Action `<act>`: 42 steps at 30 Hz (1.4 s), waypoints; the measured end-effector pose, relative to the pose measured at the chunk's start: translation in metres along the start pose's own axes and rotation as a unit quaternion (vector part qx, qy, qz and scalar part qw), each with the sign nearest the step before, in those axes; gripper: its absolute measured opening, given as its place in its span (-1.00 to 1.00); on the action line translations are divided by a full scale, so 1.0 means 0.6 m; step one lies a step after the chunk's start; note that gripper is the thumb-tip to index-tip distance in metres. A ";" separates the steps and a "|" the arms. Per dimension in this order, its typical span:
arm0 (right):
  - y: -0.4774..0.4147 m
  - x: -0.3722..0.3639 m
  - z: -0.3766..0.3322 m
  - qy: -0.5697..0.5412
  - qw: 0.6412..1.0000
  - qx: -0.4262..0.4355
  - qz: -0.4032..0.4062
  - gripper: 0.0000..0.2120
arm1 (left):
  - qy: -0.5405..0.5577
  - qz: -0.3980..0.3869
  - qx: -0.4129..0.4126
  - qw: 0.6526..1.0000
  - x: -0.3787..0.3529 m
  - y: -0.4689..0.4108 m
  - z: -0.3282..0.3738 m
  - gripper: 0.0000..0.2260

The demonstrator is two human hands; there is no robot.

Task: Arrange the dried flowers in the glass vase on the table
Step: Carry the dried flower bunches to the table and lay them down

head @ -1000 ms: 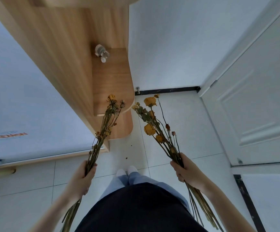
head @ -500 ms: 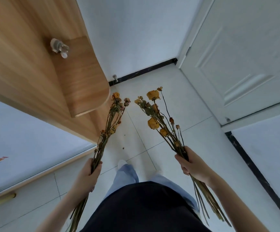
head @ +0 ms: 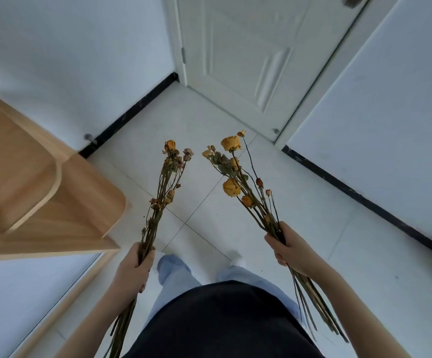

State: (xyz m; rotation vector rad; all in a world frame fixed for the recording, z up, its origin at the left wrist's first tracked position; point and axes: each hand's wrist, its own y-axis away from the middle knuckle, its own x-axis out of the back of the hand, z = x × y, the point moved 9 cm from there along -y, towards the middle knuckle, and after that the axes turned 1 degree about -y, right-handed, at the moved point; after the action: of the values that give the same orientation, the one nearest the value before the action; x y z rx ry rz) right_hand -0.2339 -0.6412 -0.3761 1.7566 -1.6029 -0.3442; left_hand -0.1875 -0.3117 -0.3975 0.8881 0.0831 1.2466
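Observation:
I carry two bunches of dried flowers over a white tiled floor. My left hand (head: 134, 270) grips a thin bunch (head: 167, 187) of small, faded yellow and pink buds by the middle of its stems. My right hand (head: 288, 248) grips a fuller bunch (head: 238, 182) with several larger yellow roses; its long stems stick out behind the hand, down to the right. Both bunches point forward and up. No glass vase and no table show in this view.
A wooden shelf unit (head: 36, 192) with rounded corners juts in from the left. A white door (head: 256, 60) stands shut ahead, with white walls and black skirting (head: 129, 115) on both sides. My legs and feet are below, on the tiled floor (head: 196, 125).
The view has swung to the right: the wooden shelf slid to the left edge and the door came to the centre. Both hands keep their bunches in the same grip.

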 end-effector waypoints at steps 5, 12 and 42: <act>0.076 0.122 0.100 -0.050 0.994 -0.035 0.091 -0.81 | -0.054 -0.063 -0.051 0.995 -0.142 -0.010 0.100 -0.92; 0.195 0.220 0.242 -0.148 0.960 -0.089 0.221 -0.80 | -0.152 -0.202 -0.150 0.956 -0.338 -0.023 0.252 -0.94; 0.388 0.375 0.507 -0.451 0.680 -0.247 0.523 -0.89 | -0.415 -0.531 -0.233 0.701 -1.035 -0.012 0.595 -0.84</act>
State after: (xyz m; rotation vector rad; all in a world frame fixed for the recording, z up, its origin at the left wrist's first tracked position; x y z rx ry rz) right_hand -0.5586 -0.9448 -0.3768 -0.0307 -2.5378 -1.0123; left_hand -0.2248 -1.0270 -0.4093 0.6760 -0.3928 -0.2996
